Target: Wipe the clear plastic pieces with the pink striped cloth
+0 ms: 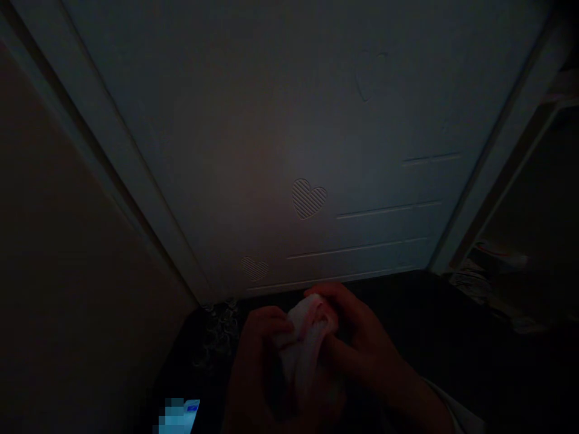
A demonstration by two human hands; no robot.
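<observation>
The light is very dim. My left hand point(262, 355) and my right hand point(357, 343) meet low in the middle of the view. Between them is a crumpled white and pinkish piece of soft cloth point(305, 340); its exact kind I cannot make out. The left fingers curl over its left edge. On the other side, my right thumb and fingers pinch its upper right part, where a fold bulges open. The lower end of the cloth fades into shadow near my wrists.
A pale door point(253, 132) with embossed hearts and lines stands close ahead, framed on both sides. A lit screen point(178, 417) glows at lower left. Clear crumpled-looking items point(219, 331) lie left on the dark surface. Shelves with blurred items point(493, 271) are at right.
</observation>
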